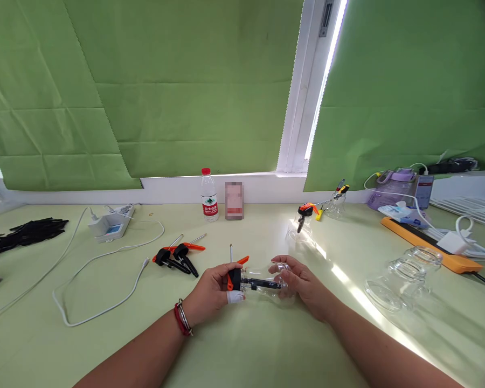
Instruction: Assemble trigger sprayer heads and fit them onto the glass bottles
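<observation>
Bottle [264, 272] sideways at near centre: my left hand [212, 291] pinches black cap [235, 279] at its mouth, right hand [303, 283] cups base. Tightness, I cannot tell. Far-right jar [300, 237] looks topped; loose tops [181, 251] left, bare jars [402, 281] right, remain unpaired.

Held btl [261, 272]: clear, smooth, v. glossy; glass or plastic, can't tell. Its blk cap [235, 279] looks like plastic, semi-matt; orange lever [243, 260] plastic, smooth. Clear jars [400, 280]: same shiny see-thru look. Worktop [234, 345]: smooth, slight sheen, w/ bright glare. Blinds [186, 108]: matt grn cloth, creased. Water btl [209, 205]: thin clear plastic, glossy, red plastic top [206, 172]. Purple jug [392, 188]: translucent plastic. Bangle [185, 318]: polished metal. Pwr strip [456, 262]: smooth orange plastic.
</observation>
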`<state>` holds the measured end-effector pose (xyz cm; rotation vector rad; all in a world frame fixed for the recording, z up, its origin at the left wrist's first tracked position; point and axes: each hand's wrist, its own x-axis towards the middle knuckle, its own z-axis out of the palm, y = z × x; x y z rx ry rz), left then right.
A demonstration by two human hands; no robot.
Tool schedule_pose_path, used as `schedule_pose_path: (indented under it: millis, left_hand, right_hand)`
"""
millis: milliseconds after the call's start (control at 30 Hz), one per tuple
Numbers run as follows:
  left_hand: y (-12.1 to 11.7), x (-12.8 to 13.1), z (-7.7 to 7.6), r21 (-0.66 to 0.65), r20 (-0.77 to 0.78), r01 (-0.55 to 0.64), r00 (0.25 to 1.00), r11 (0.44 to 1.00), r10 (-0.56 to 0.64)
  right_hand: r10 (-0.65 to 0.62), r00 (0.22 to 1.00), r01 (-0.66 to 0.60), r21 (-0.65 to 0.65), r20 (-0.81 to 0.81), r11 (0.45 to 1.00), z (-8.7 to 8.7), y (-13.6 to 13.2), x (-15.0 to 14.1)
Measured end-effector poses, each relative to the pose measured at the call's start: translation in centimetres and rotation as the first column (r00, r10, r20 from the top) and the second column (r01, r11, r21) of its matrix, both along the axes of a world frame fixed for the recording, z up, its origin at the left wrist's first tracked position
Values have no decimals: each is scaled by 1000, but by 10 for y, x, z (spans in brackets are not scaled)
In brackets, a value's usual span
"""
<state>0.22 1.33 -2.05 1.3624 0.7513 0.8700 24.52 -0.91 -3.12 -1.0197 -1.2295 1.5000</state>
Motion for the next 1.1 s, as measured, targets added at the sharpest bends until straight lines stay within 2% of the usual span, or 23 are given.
schedule_pose_path:
  millis: [233,433,533,633,833,967,1100]
  left_hand:
    - [3,0,-5,-28,11,-20,1000,999,20]
    - [4,-1,-4,-30,11,-15,1000,999,15]
    - [3,-1,-3,-19,2,-33,999,999,33]
    - [2,1,-2,-26,14,-56,998,998,57]
    - [0,2,1,-7,39,-33,999,999,33]
    - [3,1,2,-11,20,-77,997,997,77]
    - [7,0,-1,-42,22,-127,992,991,128]
  right_hand:
    - [9,1000,-9,1,-9,1000,-4,2,2]
    - [173,983,-171,35,-60,985,-1,-1,10]
    - [166,983,-165,19,-76,986,1,-2,10]
    - [154,983,-158,-36,-96,987,-1,-1,6]
    - [192,981,-194,-272,-34,942,-5,3,5]
    - [162,984,-171,-176,-69,969,5,-1,8]
    - [182,981,-188,-87,-69,978,12,-3,13]
